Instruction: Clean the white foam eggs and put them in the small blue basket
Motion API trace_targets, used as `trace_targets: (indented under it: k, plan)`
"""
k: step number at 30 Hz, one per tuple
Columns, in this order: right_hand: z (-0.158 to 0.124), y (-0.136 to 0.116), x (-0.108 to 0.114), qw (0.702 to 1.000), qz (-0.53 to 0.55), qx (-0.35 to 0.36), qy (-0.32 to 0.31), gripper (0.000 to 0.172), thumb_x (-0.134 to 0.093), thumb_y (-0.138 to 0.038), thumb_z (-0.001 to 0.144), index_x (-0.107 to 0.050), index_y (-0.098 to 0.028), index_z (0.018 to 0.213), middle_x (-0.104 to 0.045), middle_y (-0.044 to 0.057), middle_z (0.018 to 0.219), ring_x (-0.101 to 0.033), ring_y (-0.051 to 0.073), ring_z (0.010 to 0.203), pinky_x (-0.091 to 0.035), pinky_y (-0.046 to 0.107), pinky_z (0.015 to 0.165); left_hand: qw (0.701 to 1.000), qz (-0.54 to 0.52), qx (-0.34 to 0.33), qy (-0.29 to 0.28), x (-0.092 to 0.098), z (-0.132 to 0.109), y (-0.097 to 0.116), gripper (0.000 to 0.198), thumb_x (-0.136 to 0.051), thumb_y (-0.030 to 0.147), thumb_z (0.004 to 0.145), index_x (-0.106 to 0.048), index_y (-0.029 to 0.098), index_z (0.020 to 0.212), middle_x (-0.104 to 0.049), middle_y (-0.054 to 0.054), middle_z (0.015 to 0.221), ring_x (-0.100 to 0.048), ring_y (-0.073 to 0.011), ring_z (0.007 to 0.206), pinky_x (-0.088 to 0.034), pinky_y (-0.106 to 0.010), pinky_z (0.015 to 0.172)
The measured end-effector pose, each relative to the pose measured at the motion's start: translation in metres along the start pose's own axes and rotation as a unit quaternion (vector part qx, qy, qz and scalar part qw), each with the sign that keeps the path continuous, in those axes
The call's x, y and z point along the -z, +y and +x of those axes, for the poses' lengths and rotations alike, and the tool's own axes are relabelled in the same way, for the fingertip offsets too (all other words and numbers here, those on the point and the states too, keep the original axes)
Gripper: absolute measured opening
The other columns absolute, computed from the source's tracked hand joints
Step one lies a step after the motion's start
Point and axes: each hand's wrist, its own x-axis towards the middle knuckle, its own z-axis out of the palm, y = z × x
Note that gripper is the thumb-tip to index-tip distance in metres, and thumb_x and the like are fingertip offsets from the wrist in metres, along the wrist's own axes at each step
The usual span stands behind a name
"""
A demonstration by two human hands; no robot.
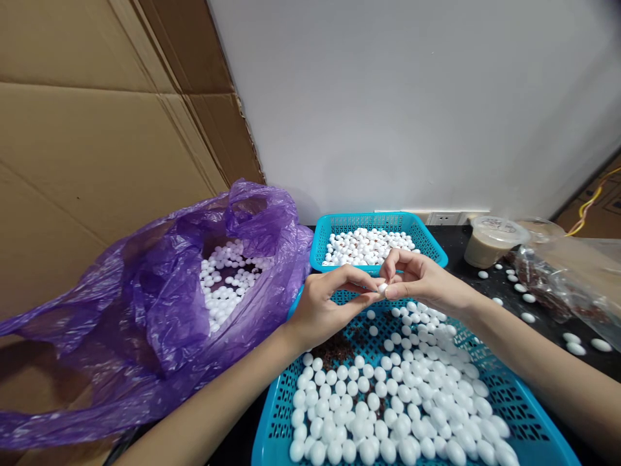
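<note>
A small white ball (382,288) is pinched between the fingertips of both hands, above the far end of the near blue basket (526,421). My left hand (334,302) comes in from the left, its thumb and index finger closed on the ball. From the right, my right hand (417,279) grips the same ball with thumb and fingers. Many white balls (402,388) fill the near basket, with brown shredded bits (334,349) at its left side. Behind my hands, a smaller blue basket (317,246) holds white pieces, some with brown spots.
A purple plastic bag (179,304) with white balls stands open at the left, by cardboard (87,149). At the right are a lidded cup (488,243), clear bags of brown shreds (546,278) and loose white balls (528,318). A wall rises behind.
</note>
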Motion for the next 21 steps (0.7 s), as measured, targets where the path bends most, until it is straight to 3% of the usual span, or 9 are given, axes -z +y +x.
trace_targets:
  k: [7,15,21]
  plan:
    - [-0.0007,0.0009,0.0012,1.000,0.016,0.004,-0.009,0.025,-0.076,-0.014,0.065,-0.053,-0.019,0.074,-0.060,-0.003,0.077,-0.058,0.008,0.068,-0.049,0.023,0.065,1.000,0.005,-0.008,-0.002,-0.0004,0.0009,0.0015,0.011,-0.066,0.013,0.077,-0.060,0.017,0.085,-0.069,0.000,0.084,-0.068,-0.0121,0.075,-0.060,-0.020,0.070]
    - [-0.0025,-0.0041,0.0035,0.998,0.065,-0.005,-0.023,0.014,-0.070,-0.019,0.074,-0.060,-0.021,0.083,-0.060,0.000,0.088,-0.059,0.010,0.078,-0.050,0.020,0.062,0.998,0.012,-0.026,0.048,-0.0022,0.0025,0.0053,0.025,-0.068,0.010,0.075,-0.056,0.018,0.094,-0.067,-0.001,0.091,-0.065,-0.0139,0.087,-0.057,-0.025,0.074]
    - [-0.0034,-0.0024,0.0037,0.996,0.073,-0.014,-0.054,0.017,-0.071,-0.015,0.074,-0.061,-0.019,0.087,-0.066,0.000,0.082,-0.061,0.009,0.076,-0.050,0.019,0.067,0.997,0.061,-0.041,0.035,-0.0003,0.0029,0.0051,0.022,-0.068,0.012,0.076,-0.055,0.018,0.093,-0.067,-0.001,0.090,-0.064,-0.0135,0.085,-0.054,-0.029,0.077]
